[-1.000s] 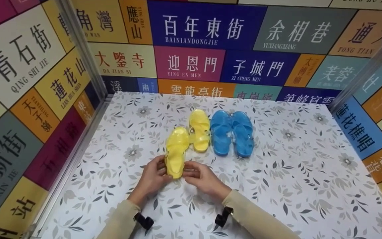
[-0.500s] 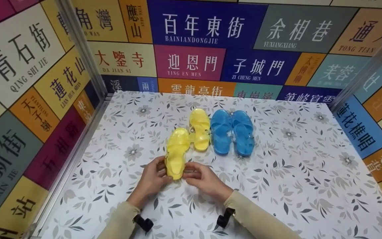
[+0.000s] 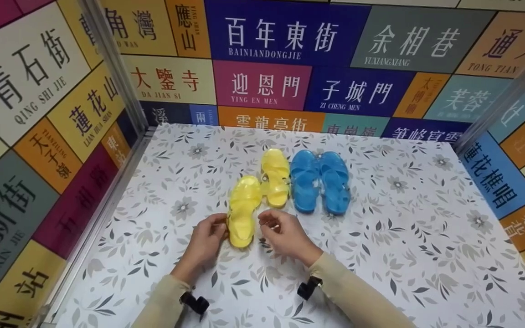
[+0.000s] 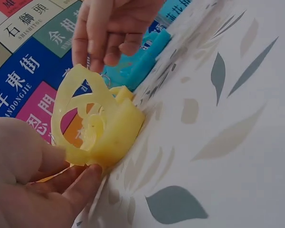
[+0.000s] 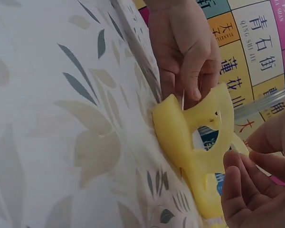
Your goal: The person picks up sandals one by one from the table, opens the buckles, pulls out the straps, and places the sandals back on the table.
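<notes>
Two yellow jelly sandals lie on the floral-covered table in the head view. The nearer yellow sandal (image 3: pixel 242 223) points away between the hands, with the other yellow sandal (image 3: pixel 275 177) farther back to its right. My left hand (image 3: pixel 208 234) holds the nearer sandal's left side; in the left wrist view, thumb and fingers meet at the base of its strap (image 4: pixel 61 114). My right hand (image 3: pixel 285 232) is just right of the sandal, fingers loosely curled. In the right wrist view its fingertips (image 5: pixel 237 164) overlap the sandal's strap.
A pair of blue sandals, left one (image 3: pixel 305 182) and right one (image 3: pixel 334 182), stands beside the rear yellow sandal. The patterned table (image 3: pixel 404 237) is bounded by walls of coloured street-name signs (image 3: pixel 285 32) at the back and both sides.
My right hand has come off the yellow sandal's heel and moved slightly up and right, fingers curling. My left thumb has drawn back from the heel; the sandal has hardly moved.
</notes>
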The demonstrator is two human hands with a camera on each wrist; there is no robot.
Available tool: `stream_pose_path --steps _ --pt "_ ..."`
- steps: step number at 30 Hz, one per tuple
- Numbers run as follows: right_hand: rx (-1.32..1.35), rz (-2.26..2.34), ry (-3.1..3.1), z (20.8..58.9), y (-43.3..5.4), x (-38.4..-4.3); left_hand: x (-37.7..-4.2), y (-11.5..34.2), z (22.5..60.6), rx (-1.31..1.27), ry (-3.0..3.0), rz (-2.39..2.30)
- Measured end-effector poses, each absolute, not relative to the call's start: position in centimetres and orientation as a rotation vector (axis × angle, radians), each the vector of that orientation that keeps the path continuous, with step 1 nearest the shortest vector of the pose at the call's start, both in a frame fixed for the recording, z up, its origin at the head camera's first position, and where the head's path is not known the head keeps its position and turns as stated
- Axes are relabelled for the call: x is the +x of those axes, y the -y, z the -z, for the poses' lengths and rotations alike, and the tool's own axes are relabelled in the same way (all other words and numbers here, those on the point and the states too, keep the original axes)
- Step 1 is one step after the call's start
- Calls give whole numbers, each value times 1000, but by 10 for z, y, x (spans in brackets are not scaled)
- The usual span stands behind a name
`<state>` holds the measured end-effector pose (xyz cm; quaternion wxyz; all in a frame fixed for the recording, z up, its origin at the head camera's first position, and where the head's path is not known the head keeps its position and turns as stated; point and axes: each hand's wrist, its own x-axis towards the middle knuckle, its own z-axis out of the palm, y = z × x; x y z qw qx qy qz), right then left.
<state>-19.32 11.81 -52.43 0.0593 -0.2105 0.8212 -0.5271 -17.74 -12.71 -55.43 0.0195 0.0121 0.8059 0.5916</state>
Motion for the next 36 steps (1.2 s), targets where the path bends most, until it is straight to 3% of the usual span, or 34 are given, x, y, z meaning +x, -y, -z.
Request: stream_pose_path --steps 8,21,36 --pt "-1036 1454 -2758 521 -99 -207 -183 121 553 -51 -2583 -1885" --pt "-1424 1141 -2912 520 -67 -230 -188 117 555 78 -2691 -1884" --pt "-1196 877 -2865 521 -54 -235 -187 119 555 74 -2763 -1800"
